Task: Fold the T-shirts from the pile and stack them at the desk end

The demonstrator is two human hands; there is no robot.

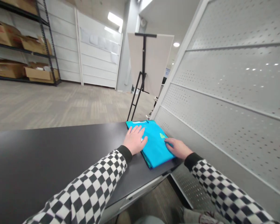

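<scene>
A folded turquoise T-shirt (154, 141) with a small light logo lies near the right end of a black table (49, 161); a darker blue layer shows under its near edge. My left hand (135, 140) rests flat on the shirt's left side, fingers stretched out. Flat on the shirt's right near corner lies my right hand (178, 147), its fingers pointing toward the logo. Neither hand holds anything. Both arms wear black-and-white checkered sleeves.
A white perforated partition (224, 93) runs along the table's right end. Behind the table stands a black easel stand (140, 81) with a pale board. Metal shelves with cardboard boxes (21, 43) line the far left wall. Carpeted floor lies beyond.
</scene>
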